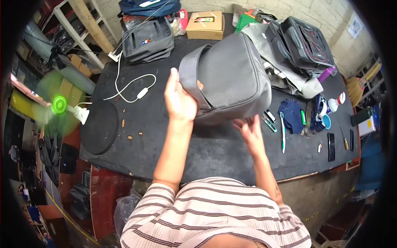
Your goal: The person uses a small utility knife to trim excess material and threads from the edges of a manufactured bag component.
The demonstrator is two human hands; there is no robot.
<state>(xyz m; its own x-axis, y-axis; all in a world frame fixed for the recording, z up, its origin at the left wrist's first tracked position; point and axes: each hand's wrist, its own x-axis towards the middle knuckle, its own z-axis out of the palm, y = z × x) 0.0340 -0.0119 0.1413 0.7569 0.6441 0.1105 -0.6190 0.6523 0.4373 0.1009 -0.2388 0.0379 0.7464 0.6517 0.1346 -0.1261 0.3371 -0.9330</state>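
- We have the boxy grey fabric bag with piped edges (233, 70) in front of us, above the middle of the black-topped counter (165, 159), tilted, with its near lower edge seeming raised.
- Our left hand (180, 101) grasps the wide grey fabric band (188, 72) looped on the bag's left side, with the band between thumb and fingers.
- Our right hand (251, 134) is unclenched, fingers spread, by the bag's lower right edge; we cannot tell whether its fingertips touch the fabric.
- To hold the bag well, we should spread the right palm under that lower edge, so the band does not bear all the weight.
- We should keep the left wrist straight and turn the bag with both hands together, lest the soft walls sag.
- We do well to keep its right side clear of the teal-handled cutter (270, 125) and the white-and-teal toothbrush (283, 133) just beside our right hand.
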